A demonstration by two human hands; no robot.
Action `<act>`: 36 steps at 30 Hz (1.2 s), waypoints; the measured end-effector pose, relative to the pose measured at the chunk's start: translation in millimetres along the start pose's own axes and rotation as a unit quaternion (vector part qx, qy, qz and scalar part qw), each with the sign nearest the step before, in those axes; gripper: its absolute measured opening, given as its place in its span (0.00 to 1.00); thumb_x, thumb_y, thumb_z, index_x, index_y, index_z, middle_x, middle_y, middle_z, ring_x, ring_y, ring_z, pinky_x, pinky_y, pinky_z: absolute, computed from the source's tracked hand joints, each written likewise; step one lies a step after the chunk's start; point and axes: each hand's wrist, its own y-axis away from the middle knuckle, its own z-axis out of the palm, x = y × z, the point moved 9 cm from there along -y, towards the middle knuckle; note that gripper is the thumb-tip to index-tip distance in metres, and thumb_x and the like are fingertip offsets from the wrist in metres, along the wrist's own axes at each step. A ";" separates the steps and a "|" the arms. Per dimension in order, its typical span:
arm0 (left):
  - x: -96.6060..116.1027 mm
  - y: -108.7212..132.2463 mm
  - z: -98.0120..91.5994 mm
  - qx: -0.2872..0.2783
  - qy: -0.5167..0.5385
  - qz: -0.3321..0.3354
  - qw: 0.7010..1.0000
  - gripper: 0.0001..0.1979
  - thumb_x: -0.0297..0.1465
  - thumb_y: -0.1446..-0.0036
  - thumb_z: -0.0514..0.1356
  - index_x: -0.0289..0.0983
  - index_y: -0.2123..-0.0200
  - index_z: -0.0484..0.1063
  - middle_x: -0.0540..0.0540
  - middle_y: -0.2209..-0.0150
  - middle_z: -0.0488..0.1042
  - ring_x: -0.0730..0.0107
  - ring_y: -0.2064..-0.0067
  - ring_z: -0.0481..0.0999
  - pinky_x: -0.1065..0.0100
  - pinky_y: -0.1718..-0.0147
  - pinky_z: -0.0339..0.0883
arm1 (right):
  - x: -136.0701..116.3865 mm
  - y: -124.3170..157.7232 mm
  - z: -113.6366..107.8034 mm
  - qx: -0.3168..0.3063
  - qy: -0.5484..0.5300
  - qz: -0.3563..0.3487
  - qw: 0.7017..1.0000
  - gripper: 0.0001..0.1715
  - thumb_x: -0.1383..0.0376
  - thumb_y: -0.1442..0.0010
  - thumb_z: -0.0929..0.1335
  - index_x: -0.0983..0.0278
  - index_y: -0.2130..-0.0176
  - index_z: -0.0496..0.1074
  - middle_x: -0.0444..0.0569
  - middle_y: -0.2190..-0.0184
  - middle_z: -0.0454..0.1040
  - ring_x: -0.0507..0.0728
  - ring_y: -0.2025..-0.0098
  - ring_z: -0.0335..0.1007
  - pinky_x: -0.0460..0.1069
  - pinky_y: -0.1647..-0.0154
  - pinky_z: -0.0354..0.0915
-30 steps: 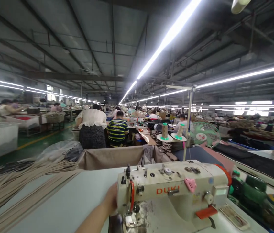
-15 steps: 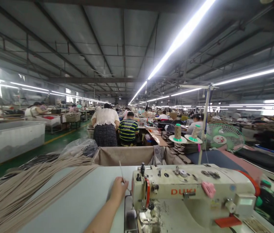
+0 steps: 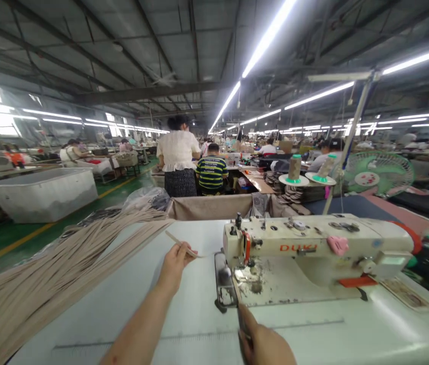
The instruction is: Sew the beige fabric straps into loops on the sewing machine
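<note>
My left hand (image 3: 175, 261) pinches a thin beige strip (image 3: 173, 238) above the pale table, left of the sewing machine (image 3: 290, 258). One end of the strip sticks up past my fingers, and the other points toward the machine. At the bottom of the view my right hand (image 3: 269, 344) is closed near the table's front, just below the needle area. Something dark and blurred lies along its fingers, and I cannot make out what it is. A big bundle of beige strips (image 3: 58, 258) spreads over the table's left side.
A ruler scale (image 3: 199, 336) runs along the sewing table (image 3: 123, 304). Behind the table is a beige cloth-lined bin (image 3: 210, 209). Thread cones (image 3: 294, 167) and a green fan (image 3: 379, 174) stand at the back right. A white tub (image 3: 47, 195) is at left; co-workers are ahead.
The view has tilted down and shifted slightly left. My right hand has come into view at the bottom. The strip in my left hand has gone from near upright to slanted. A co-worker ahead has straightened up.
</note>
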 end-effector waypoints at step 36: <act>-11.9 180.3 -11.9 -0.091 -0.051 -0.160 0.982 0.45 0.33 0.46 0.71 0.47 0.30 0.55 0.54 0.66 0.66 0.67 0.69 0.78 0.63 0.70 0.76 | -46.0 6.0 -37.9 0.057 -0.163 -0.115 0.978 0.16 0.60 0.32 0.64 0.66 0.51 0.74 0.60 0.50 0.72 0.62 0.50 0.75 0.57 0.45 0.71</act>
